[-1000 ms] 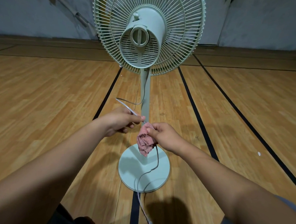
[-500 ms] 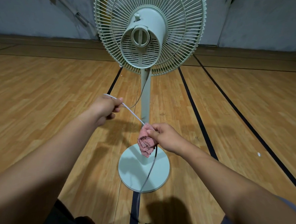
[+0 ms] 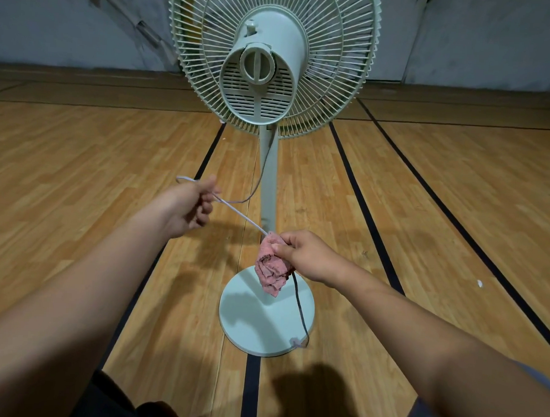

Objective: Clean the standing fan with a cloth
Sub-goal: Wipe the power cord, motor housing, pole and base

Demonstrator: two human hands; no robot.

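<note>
A pale green standing fan (image 3: 268, 77) faces away from me, its motor housing and rear grille toward the camera, on a thin pole (image 3: 268, 182) and round base (image 3: 261, 322). Its white power cord (image 3: 241, 217) runs taut between my hands. My left hand (image 3: 187, 207) grips the cord left of the pole. My right hand (image 3: 306, 256) pinches a crumpled pink cloth (image 3: 272, 268) wrapped around the cord, just in front of the pole. Below the cloth the cord hangs down over the base and its end lies at the base's front rim.
The fan stands on a wooden court floor (image 3: 77, 182) with black lines (image 3: 371, 226). A grey wall (image 3: 483, 37) rises behind. A small white speck (image 3: 479, 283) lies on the floor to the right. My knees show at the bottom edge.
My left hand has pulled the cord up and to the left, drawing it through the cloth. The cord's lower end has slid up onto the base. My right hand has stayed in place.
</note>
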